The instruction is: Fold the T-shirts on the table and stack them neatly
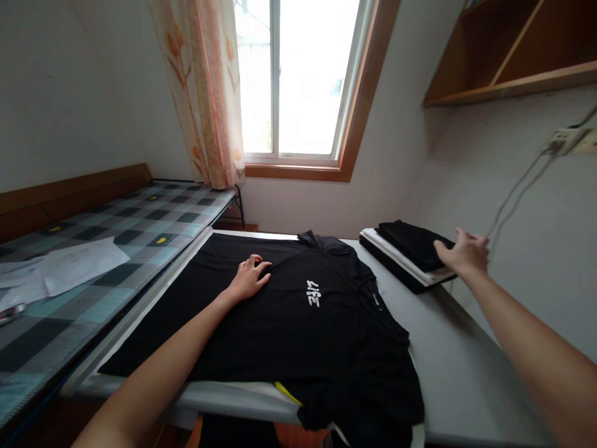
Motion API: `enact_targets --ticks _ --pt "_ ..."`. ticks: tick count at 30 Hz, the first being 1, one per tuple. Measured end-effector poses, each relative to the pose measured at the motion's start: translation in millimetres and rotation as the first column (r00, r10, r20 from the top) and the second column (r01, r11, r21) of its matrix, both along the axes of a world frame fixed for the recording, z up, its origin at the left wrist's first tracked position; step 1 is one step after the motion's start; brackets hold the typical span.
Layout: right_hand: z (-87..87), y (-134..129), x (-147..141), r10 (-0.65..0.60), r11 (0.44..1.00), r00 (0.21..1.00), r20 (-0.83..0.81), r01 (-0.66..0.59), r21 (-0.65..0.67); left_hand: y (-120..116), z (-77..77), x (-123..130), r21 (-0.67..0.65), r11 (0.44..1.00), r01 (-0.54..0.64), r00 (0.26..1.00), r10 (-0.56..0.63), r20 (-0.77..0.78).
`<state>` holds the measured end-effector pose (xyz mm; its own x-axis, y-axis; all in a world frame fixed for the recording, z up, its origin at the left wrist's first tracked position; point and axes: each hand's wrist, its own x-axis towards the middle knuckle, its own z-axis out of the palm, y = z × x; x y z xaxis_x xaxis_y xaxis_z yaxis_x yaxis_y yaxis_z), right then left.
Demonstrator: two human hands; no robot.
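Note:
A black T-shirt [280, 311] lies spread out on the white table [448, 361], its collar toward the right and white "LIFE" lettering on the chest. My left hand [250, 277] rests on the body of the shirt, fingers apart and slightly bent, with nothing in it. Toward the back right, a stack of folded clothes [405, 255] has black pieces with white layers between them. My right hand [466, 251] is at the right end of this stack, fingers spread, the thumb at the edge of the top black piece. Whether it touches the cloth I cannot tell.
To the left stands a bed with a checked sheet [181, 211], with paper sheets [69, 267] lying on it. A wooden shelf [513, 81] and a wall socket [564, 140] with cables are on the right wall. A curtain [205, 93] hangs by the window.

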<state>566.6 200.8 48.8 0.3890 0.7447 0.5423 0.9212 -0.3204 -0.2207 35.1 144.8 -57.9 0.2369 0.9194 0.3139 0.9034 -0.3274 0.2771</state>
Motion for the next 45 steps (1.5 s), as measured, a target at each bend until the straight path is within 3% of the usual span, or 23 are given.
enact_targets --ticks 3,5,7,10,12,14,17,19,22,25,28,31,34,38,45 --pt "-3.5 4.4 -16.8 0.155 0.985 0.986 0.053 -0.151 -0.078 -1.8 2.6 0.8 -0.017 1.0 -0.006 1.0 0.006 -0.014" --pt "-13.6 7.1 -26.5 0.241 0.935 0.97 0.029 -0.224 -0.276 -2.8 4.1 1.5 -0.023 1.0 -0.001 1.0 0.001 -0.021" --pt "-24.9 9.6 -33.8 0.232 0.875 0.972 -0.029 -0.221 -0.431 -3.6 5.6 2.4 -0.03 1.0 0.004 1.0 -0.005 -0.029" --pt "-37.1 9.8 -46.8 0.231 0.916 0.971 0.061 -0.196 -0.35 -4.6 7.6 3.3 -0.035 0.999 0.005 0.999 -0.007 -0.044" --pt "-42.6 5.7 -60.9 0.327 0.923 0.929 0.173 -0.275 -0.269 -5.2 8.6 3.4 -0.037 0.999 0.003 0.999 -0.005 -0.051" --pt "-49.4 -2.7 -80.0 0.48 0.86 0.853 0.206 -0.411 -0.302 -5.6 8.9 3.4 -0.037 0.999 0.003 0.999 -0.005 -0.047" --pt "-66.3 -23.6 -113.3 0.661 0.71 0.743 0.104 -0.575 -0.407 -5.8 8.5 3.7 -0.039 0.999 0.002 0.999 -0.003 -0.037" --pt "-80.3 -41.0 -134.0 0.721 0.639 0.691 0.046 -0.638 -0.429 -6.2 9.6 4.2 -0.053 0.999 -0.003 0.999 0.001 -0.041" --pt "-98.5 -64.8 -156.2 0.746 0.585 0.666 -0.016 -0.666 -0.463 -10.7 17.9 3.2 -0.11 0.994 0.008 0.997 -0.017 -0.077" --pt "-108.1 -78.8 -166.6 0.73 0.58 0.682 -0.037 -0.648 -0.494 -24.2 32.9 -5.8 -0.205 0.979 -0.001 0.992 -0.025 -0.12" --pt "-109.8 -82.6 -169.8 0.711 0.605 0.703 -0.02 -0.626 -0.492 -46.2 42.6 -25.2 -0.247 0.959 -0.141 0.981 0.103 -0.162" --pt "-108.8 -80.3 -170.7 0.698 0.614 0.716 -0.018 -0.612 -0.498 -67.9 36.5 -48.5 -0.288 0.912 -0.292 0.946 0.23 -0.229" --pt "-108.9 -73.9 -171.2 0.698 0.616 0.716 -0.022 -0.615 -0.492 -78.2 20.5 -65.9 -0.319 0.903 -0.288 0.945 0.215 -0.244" --pt "-109.5 -59.1 -171.4 0.705 0.621 0.709 -0.017 -0.629 -0.467 -66.8 7.8 -74.4 -0.276 0.925 -0.261 0.951 0.198 -0.236" --pt "-110.3 -12.4 -168.6 0.69 0.645 0.724 0.002 -0.613 -0.457 -7.5 9.0 -72.3 -0.21 0.951 -0.228 0.962 0.186 -0.202"
